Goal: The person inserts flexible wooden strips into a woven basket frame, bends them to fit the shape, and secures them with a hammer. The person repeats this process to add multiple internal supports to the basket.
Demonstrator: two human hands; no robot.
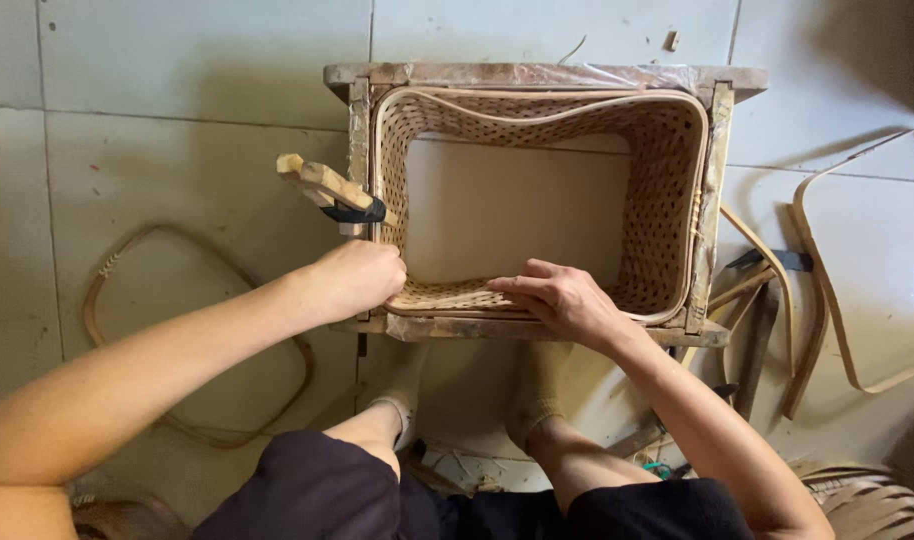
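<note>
While the person's knees and socked feet (532, 395) sit closest to the camera, both hands are up on the near rim of a woven bamboo basket (667, 150). The left hand (357, 278) is curled tight around the near-left corner of the rim, and the right hand (562, 295) lies flat with fingers spread on the weave. The basket sits inside a worn wooden frame (537, 75) on the tiled floor. A wooden clamp (327, 188) pinches its left rim. Bent bamboo strips (827, 290) lie off to the right, a hoop (197, 330) to the left.
</note>
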